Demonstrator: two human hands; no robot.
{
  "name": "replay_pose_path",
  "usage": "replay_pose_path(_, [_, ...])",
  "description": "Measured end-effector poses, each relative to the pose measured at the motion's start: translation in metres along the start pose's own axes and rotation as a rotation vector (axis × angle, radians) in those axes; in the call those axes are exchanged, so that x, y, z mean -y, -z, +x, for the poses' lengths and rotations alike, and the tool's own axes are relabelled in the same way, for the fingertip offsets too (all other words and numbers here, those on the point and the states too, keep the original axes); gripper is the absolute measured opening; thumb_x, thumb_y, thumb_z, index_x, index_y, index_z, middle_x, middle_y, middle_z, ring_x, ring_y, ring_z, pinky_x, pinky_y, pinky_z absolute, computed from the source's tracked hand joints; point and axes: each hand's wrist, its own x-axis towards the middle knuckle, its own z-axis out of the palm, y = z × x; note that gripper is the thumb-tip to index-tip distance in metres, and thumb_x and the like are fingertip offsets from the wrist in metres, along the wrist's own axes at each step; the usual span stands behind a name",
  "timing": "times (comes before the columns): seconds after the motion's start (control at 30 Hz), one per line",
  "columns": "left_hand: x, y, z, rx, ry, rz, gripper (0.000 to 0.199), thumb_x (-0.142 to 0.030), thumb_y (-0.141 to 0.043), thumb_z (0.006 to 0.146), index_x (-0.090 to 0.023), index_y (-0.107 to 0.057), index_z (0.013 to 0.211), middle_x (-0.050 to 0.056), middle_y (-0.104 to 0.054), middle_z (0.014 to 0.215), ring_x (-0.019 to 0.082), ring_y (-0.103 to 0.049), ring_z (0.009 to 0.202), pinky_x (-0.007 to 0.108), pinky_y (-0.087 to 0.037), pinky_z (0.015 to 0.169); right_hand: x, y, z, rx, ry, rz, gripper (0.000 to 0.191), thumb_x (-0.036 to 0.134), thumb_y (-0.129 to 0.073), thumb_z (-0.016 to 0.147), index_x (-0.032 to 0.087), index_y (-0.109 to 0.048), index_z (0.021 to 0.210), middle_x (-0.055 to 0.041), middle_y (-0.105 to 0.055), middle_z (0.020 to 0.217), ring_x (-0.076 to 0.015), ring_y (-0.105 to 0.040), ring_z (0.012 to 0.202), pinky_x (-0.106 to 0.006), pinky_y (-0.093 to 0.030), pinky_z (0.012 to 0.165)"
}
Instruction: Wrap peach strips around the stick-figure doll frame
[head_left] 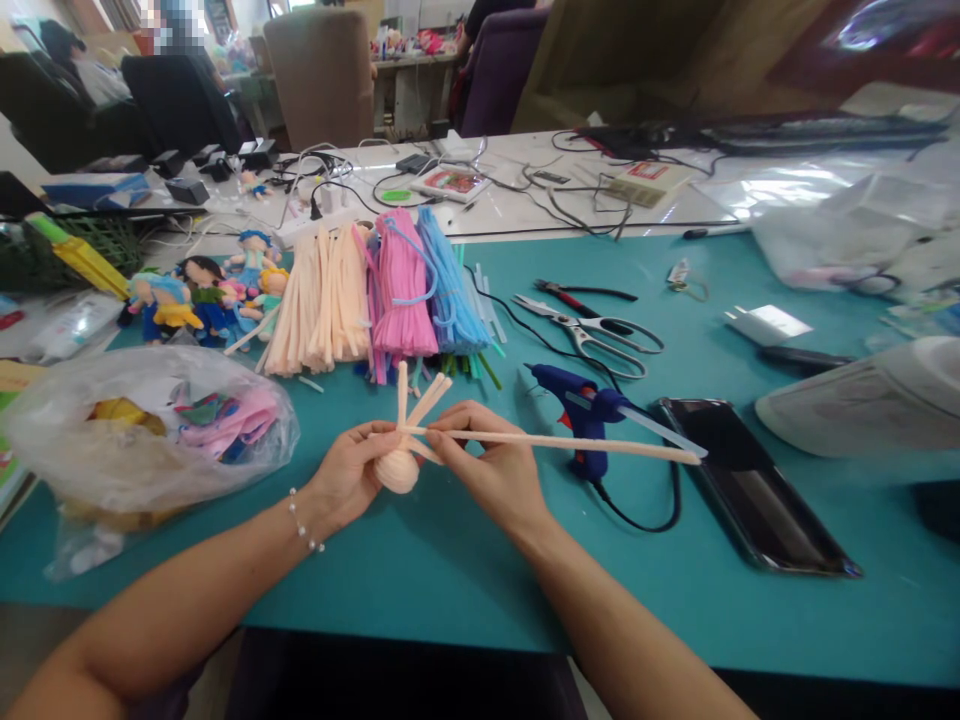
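My left hand [358, 462] is closed around a peach ball wound from pipe cleaner [397, 470], with several short stems sticking up from its top. A long peach pipe cleaner [555, 441] is pinched in my right hand [491, 455], close beside the ball. Its free end stretches far to the right, passing in front of a blue glue gun [577, 395] with a clear glue stick in it. Behind my hands lie bundles of peach pipe cleaners [322, 300], pink pipe cleaners [405, 290] and blue pipe cleaners [454, 290].
Scissors [600, 330] and red-handled pliers [577, 295] lie beyond the glue gun. At the right are a dark phone [757, 490] and a white container [870, 395]. Small dolls [210, 285] and a clear plastic bag [150, 430] occupy the left. Cables run across the back.
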Motion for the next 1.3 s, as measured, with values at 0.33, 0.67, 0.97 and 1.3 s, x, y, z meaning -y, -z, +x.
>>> replay_pose_path(0.33, [-0.002, 0.003, 0.001, 0.099, 0.058, -0.01, 0.028, -0.021, -0.081, 0.049, -0.012, -0.064, 0.069, 0.002, -0.066, 0.062, 0.014, -0.062, 0.056, 0.024, -0.048, 0.055, -0.004, 0.0, 0.002, 0.058, -0.172, 0.098, 0.013, 0.018, -0.063, 0.068, 0.016, -0.057, 0.056, -0.0001, -0.059, 0.058, -0.0113, -0.05, 0.052, -0.023, -0.039, 0.05])
replay_pose_path(0.67, [-0.003, 0.004, 0.002, 0.024, 0.077, -0.068, 0.023, -0.017, -0.079, 0.05, -0.012, -0.062, 0.064, -0.002, -0.06, 0.057, 0.008, -0.055, 0.051, 0.02, -0.046, 0.052, -0.009, -0.001, 0.001, 0.145, -0.214, 0.214, 0.011, 0.022, -0.068, 0.065, 0.016, -0.061, 0.058, 0.0, -0.06, 0.059, -0.0115, -0.051, 0.054, -0.024, -0.039, 0.051])
replay_pose_path(0.97, [-0.004, 0.009, -0.001, 0.229, 0.151, 0.009, 0.028, -0.024, -0.08, 0.048, -0.012, -0.063, 0.066, 0.002, -0.065, 0.059, 0.014, -0.062, 0.054, 0.023, -0.048, 0.052, -0.007, -0.001, 0.004, 0.342, -0.449, 0.54, 0.025, 0.036, -0.078, 0.058, 0.016, -0.062, 0.06, 0.0021, -0.059, 0.052, -0.0109, -0.053, 0.048, -0.024, -0.044, 0.048])
replay_pose_path(1.3, [-0.008, 0.013, -0.004, 0.349, 0.325, 0.096, 0.034, -0.027, -0.086, 0.04, -0.014, -0.06, 0.059, 0.002, -0.067, 0.056, 0.019, -0.066, 0.054, 0.028, -0.051, 0.052, -0.007, 0.004, 0.006, 0.442, -0.53, 0.541, 0.029, 0.032, -0.083, 0.049, 0.016, -0.061, 0.059, 0.0017, -0.063, 0.055, -0.0114, -0.057, 0.048, -0.022, -0.046, 0.046])
